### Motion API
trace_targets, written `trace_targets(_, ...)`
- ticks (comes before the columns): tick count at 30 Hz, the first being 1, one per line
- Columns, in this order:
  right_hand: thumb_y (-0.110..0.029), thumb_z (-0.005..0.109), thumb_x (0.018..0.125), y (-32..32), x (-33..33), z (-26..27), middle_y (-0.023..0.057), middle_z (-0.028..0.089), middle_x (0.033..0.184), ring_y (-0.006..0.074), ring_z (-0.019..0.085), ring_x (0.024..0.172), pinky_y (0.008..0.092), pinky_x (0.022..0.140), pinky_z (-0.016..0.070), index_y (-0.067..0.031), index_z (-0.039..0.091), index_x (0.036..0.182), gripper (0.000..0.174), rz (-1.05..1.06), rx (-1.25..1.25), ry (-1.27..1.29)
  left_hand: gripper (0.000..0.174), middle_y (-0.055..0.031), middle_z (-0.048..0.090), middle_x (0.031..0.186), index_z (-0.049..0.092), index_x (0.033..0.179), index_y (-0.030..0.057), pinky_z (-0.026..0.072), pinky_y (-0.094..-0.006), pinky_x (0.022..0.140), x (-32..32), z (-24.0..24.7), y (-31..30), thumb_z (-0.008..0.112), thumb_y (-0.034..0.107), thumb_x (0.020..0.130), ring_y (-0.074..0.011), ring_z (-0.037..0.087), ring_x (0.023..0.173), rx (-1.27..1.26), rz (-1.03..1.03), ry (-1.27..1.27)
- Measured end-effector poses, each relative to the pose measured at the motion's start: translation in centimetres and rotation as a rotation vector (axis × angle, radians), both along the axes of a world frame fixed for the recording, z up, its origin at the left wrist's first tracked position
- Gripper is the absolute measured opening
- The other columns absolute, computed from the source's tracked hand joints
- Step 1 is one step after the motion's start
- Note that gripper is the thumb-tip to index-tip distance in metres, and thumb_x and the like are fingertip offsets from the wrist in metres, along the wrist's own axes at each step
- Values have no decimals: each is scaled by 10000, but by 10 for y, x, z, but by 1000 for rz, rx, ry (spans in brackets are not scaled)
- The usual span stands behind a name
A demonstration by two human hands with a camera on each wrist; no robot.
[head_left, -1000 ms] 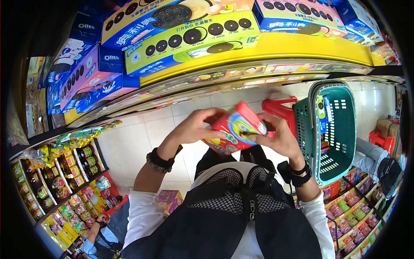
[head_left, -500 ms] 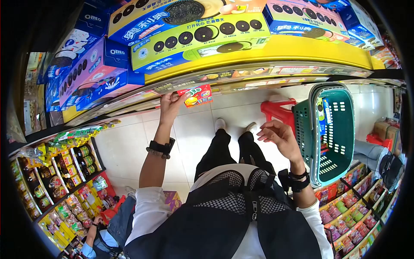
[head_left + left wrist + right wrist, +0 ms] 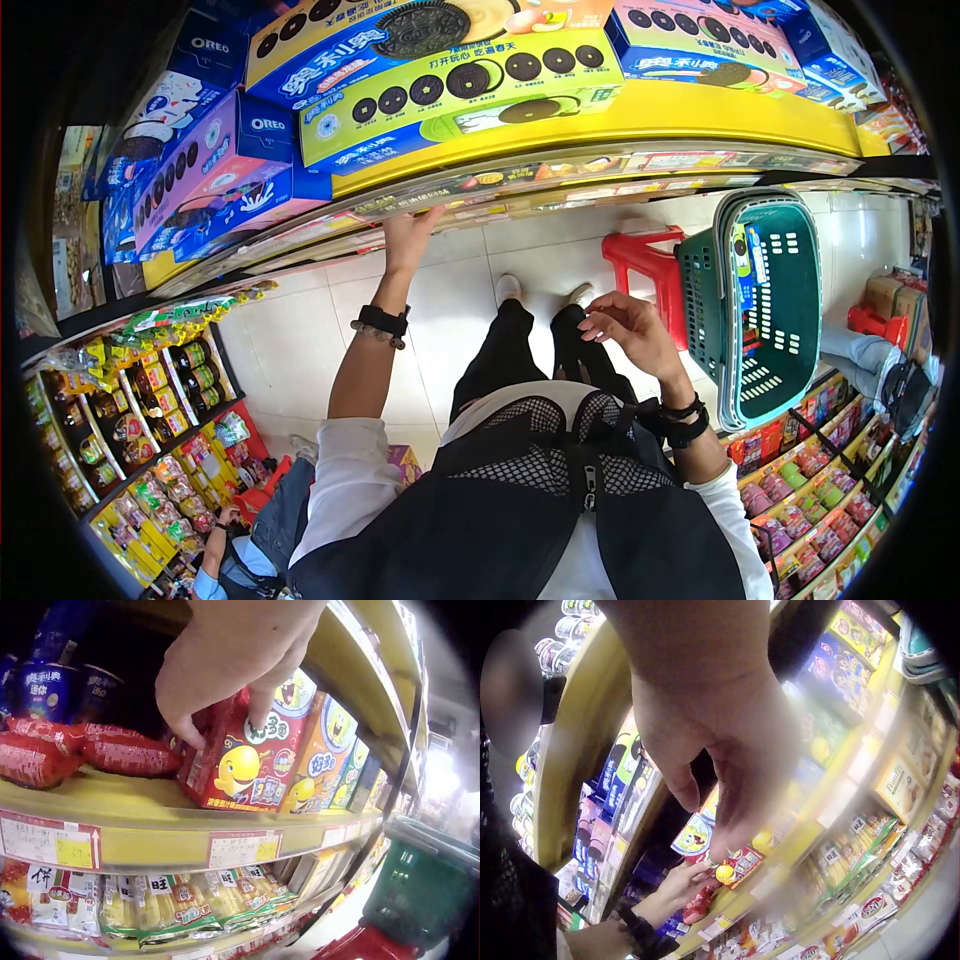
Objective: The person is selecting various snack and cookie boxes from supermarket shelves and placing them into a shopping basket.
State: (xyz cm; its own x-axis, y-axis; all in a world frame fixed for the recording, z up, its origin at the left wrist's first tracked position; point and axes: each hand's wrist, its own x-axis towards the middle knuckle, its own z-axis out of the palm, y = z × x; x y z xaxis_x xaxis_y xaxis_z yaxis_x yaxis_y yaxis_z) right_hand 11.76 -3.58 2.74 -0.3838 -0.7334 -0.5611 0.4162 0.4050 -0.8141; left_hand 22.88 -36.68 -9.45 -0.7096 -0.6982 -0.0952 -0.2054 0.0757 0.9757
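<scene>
In the left wrist view my left hand [image 3: 232, 664] grips the top of a red snack box [image 3: 240, 772] with a yellow whale, which stands upright on a yellow shelf [image 3: 142, 791]. From the head camera, that left hand [image 3: 408, 245] reaches under the upper shelf's edge, its fingertips partly covered and the box hidden. The right wrist view shows the left hand [image 3: 676, 889] at the red box [image 3: 742, 868] from the side. My right hand [image 3: 632, 332] hangs in the air with loosely bent fingers, holding nothing.
A green basket [image 3: 708, 300] stands beside a red stool [image 3: 640, 262] on the right. Oreo boxes [image 3: 460, 95] line the upper shelf. Orange and green boxes [image 3: 322, 761] adjoin the red one, with red packets [image 3: 127, 754] to its left. Other people are at both sides.
Both hands held the red box at first; then the left hand alone carried it to the shelf. The box has passed from the head view under the shelf edge, and the right hand has let go.
</scene>
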Motion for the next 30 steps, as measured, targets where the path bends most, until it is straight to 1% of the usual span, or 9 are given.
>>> trace_targets(6,-82,515,910,3,-1,-2,92,640,879,131,630,790,233,688,489,60,535,1038,193,6,17,11,319,-93,663,950,637,987,-24,439,-302,823,-2,-1,4,716,170,745,-182,599,882,-150,25,-64)
trace_targets(8,-82,516,909,4,-2,-3,92,641,880,131,630,789,234,688,490,59,535,1039,193,-2,17,8,356,-91,603,1095,594,1104,-25,493,-249,833,-2,0,3,692,10,763,-133,588,953,-184,-9,-133)
trace_targets(13,-81,516,908,5,-3,-6,92,643,883,131,630,789,236,690,494,58,537,1038,191,-5,27,8,375,-98,589,1108,575,1119,-28,499,-253,831,-4,-1,5,689,10,763,-139,582,967,-168,0,-79)
trace_targets(15,-108,526,904,4,-2,-6,136,660,877,178,659,788,254,686,512,65,544,1012,205,-8,12,51,381,-100,582,1115,568,1123,-30,500,-257,833,-4,0,6,689,9,763,-141,581,971,-170,-9,-72)
trace_targets(18,-82,522,903,4,-2,-7,100,650,868,136,635,779,240,683,500,63,544,1029,194,-4,30,36,377,-101,567,1121,561,1121,-28,498,-262,840,-5,-2,5,688,21,769,-146,576,987,-206,-16,-71)
trace_targets(21,-90,527,900,4,0,-8,104,654,858,142,642,769,244,675,503,64,549,1024,199,-11,33,50,381,-104,560,1114,546,1135,-29,497,-272,847,-6,-4,6,678,42,785,-156,574,992,-259,-58,-133)
trace_targets(24,-96,529,900,6,2,-10,104,656,857,145,647,766,245,671,505,65,551,1021,203,-26,22,44,383,-113,551,1124,525,1150,-40,496,-285,857,-8,-3,10,658,70,808,-169,572,1000,-211,-100,-197)
trace_targets(26,-97,529,900,7,3,-12,104,656,860,146,648,769,245,671,504,65,551,1022,204,-32,22,45,435,-135,537,1140,474,1188,-69,496,-294,867,-12,9,14,644,92,822,-184,578,994,-248,-157,-227)
trace_targets(30,-101,528,901,8,5,-12,107,658,872,147,650,775,243,674,504,65,550,1025,209,-41,31,33,488,-148,521,1159,425,1224,-78,497,-294,866,-14,10,21,639,101,823,-196,579,995,-173,-123,-157)
